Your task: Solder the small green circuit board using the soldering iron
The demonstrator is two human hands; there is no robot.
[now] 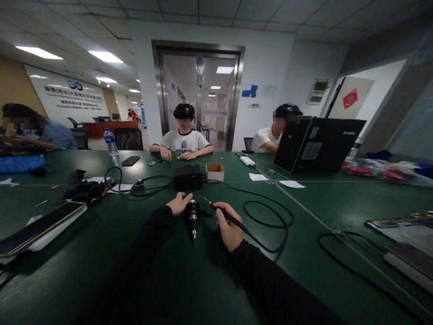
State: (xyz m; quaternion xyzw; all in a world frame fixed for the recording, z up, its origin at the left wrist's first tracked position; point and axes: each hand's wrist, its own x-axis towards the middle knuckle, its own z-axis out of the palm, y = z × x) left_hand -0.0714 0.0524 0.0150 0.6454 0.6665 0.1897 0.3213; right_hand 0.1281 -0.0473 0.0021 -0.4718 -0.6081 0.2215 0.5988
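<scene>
Right hand: grip closed round the handle of a soldering iron, held like a pen. Its metal tip points forward and to your left, clear of your fingers.

Left hand: at the far end of a screwdriver, fingers against it; whether the grip clasps it or merely rests there, you cannot tell.

Screwdriver: black and silver, lying between your hands, its long axis running from the far end back toward you, bit nearest your body. Left hand is the nearer, touching; right hand stands apart on the right. The iron slants across toward the screwdriver's far end, its tip just beside it, not touching.

Cable, one, black: looped on the table, right of your right hand.

Black box, one: beyond the left hand. Small open carton, one: just right of that box.

Phone, large, one: well to your left.
</scene>
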